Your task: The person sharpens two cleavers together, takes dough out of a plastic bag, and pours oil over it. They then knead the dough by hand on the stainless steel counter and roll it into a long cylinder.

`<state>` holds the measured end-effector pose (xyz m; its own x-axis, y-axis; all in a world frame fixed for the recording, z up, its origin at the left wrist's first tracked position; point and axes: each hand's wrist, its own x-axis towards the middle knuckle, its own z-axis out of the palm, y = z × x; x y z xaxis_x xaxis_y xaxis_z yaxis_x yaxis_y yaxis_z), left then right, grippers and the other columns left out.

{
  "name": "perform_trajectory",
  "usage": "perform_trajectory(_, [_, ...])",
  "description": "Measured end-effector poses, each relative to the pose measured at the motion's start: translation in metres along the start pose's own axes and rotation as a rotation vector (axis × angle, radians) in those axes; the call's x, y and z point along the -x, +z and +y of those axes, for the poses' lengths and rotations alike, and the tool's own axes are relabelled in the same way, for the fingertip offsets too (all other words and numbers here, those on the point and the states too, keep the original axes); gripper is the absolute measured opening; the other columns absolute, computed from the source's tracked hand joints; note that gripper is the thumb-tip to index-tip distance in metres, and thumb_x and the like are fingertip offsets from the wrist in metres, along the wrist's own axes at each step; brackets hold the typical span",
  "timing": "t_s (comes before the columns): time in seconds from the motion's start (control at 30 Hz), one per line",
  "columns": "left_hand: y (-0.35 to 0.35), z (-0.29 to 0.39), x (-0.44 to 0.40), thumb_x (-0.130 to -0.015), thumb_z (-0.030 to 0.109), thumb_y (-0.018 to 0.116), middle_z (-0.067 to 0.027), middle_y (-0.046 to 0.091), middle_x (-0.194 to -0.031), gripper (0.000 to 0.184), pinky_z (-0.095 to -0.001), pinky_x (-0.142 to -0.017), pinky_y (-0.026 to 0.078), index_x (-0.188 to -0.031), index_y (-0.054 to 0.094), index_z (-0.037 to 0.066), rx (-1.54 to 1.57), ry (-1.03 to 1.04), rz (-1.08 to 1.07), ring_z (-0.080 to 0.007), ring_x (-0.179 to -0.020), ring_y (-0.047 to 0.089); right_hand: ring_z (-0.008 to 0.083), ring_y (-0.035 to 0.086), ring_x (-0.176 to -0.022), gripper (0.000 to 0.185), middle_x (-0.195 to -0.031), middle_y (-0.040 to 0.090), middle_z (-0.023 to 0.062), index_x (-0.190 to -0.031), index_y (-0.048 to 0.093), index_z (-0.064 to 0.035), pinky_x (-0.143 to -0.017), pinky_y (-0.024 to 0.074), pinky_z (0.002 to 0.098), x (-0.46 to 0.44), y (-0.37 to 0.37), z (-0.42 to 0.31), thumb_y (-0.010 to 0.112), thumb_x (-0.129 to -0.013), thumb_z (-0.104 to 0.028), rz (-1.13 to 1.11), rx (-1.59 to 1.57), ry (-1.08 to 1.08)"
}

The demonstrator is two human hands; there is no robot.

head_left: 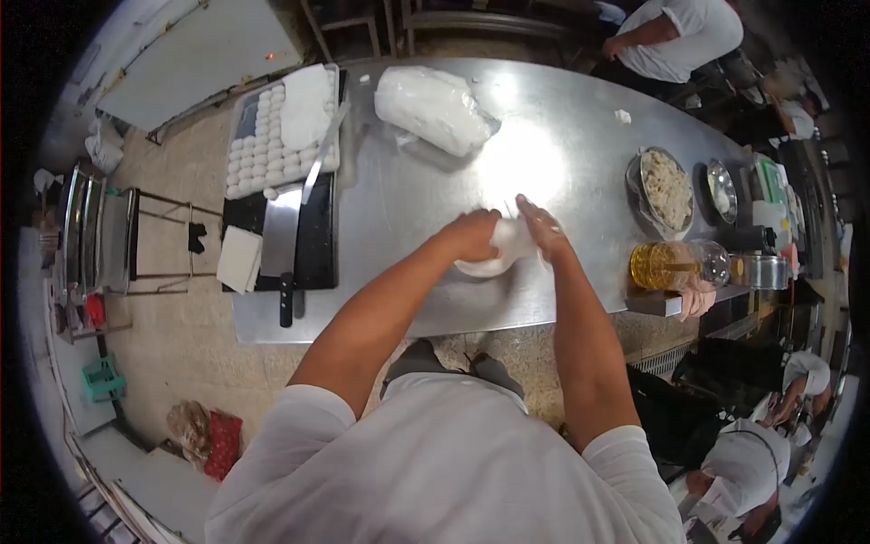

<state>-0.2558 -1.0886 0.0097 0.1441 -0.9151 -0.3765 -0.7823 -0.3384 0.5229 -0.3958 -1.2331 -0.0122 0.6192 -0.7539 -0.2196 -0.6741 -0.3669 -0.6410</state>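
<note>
A: How is the soft white lump of dough-like stuff (507, 243) best handled?
B: Even, gentle pressure from both sides should serve, I judge; the palms want to follow its curve, so that it neither tears nor squashes flat.
A: Where is it, and what is the grip like?
B: Over the near part of the smooth silvery metal desk (390, 199), between the hands; the bare left hand (473, 234) curls at its left side, though blur and the turned back of the hand mean I cannot tell how tightly it closes; the bare right hand (542, 231) is open, fingers fairly straight, against the right side.
A: Which way does it point?
B: It has no clear front; its long axis seems to slant from between the fingers down toward the left wrist; the blurred outline leaves that uncertain.
</note>
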Motion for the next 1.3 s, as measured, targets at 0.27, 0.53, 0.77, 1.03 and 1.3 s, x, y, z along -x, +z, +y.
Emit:
perform_trajectory(0.27, [-0.036,0.033,0.076,-0.072,0.041,0.084,-0.0179,0.061,-0.122,0.068,-0.0475,-0.092,0.054,-0.130,0.065,0.014,0.067,0.291,-0.252,-0.0366,-0.107,0.066,0.0154,0.057,-0.076,0.040,-0.084,0.060,0.0057,-0.094,0.066,-0.0059,-0.067,0.0484,0.0318,0.107,-0.030,-0.058,0.070,-0.094,-0.046,-0.146,-0.866,0.222])
perform_trajectory(0.53, [0.078,-0.041,0.108,-0.090,0.022,0.067,-0.0190,0.043,-0.154,0.047,-0.0546,-0.121,0.023,-0.134,0.061,0.008,0.663,0.205,0.574,-0.0438,-0.139,0.043,0.0362,0.063,-0.105,0.048,-0.117,0.066,0.0159,-0.122,0.064,-0.0071,-0.095,0.0482,0.0524,0.138,0.064,-0.060,0.070,-0.083,-0.035,0.207,0.254,-0.541])
perform_trajectory(0.77, [0.058,0.006,0.035,-0.098,0.031,0.059,-0.0123,0.063,-0.137,0.049,-0.0476,-0.114,0.036,-0.142,0.057,0.010,0.120,0.381,0.592,-0.0383,-0.134,0.050,0.0319,0.038,-0.142,0.059,-0.153,0.042,0.0147,-0.149,0.043,-0.0088,-0.118,0.0279,0.0504,0.064,0.098,-0.001,0.050,-0.097,-0.035,0.010,0.680,-0.561])
perform_trajectory(1.03, [-0.017,0.019,-0.011,-0.099,0.037,0.060,-0.0143,0.065,-0.134,0.052,-0.0403,-0.108,0.043,-0.145,0.055,0.014,0.533,-0.059,0.212,-0.0344,-0.129,0.056,0.0358,0.056,-0.121,0.055,-0.126,0.063,0.0173,-0.131,0.059,-0.0071,-0.105,0.0404,0.0501,0.044,0.039,-0.045,0.070,-0.087,-0.039,-0.132,0.347,-0.445])
perform_trajectory(1.3, [0.059,0.068,0.076,-0.099,0.035,0.056,-0.0165,0.059,-0.139,0.047,-0.0513,-0.116,0.034,-0.138,0.060,0.010,0.239,0.252,0.462,-0.0357,-0.130,0.054,0.0411,0.060,-0.110,0.043,-0.123,0.061,0.0232,-0.119,0.062,-0.0013,-0.093,0.0486,0.0517,0.142,0.002,0.025,0.073,-0.087,-0.028,-0.245,-0.338,-0.481])
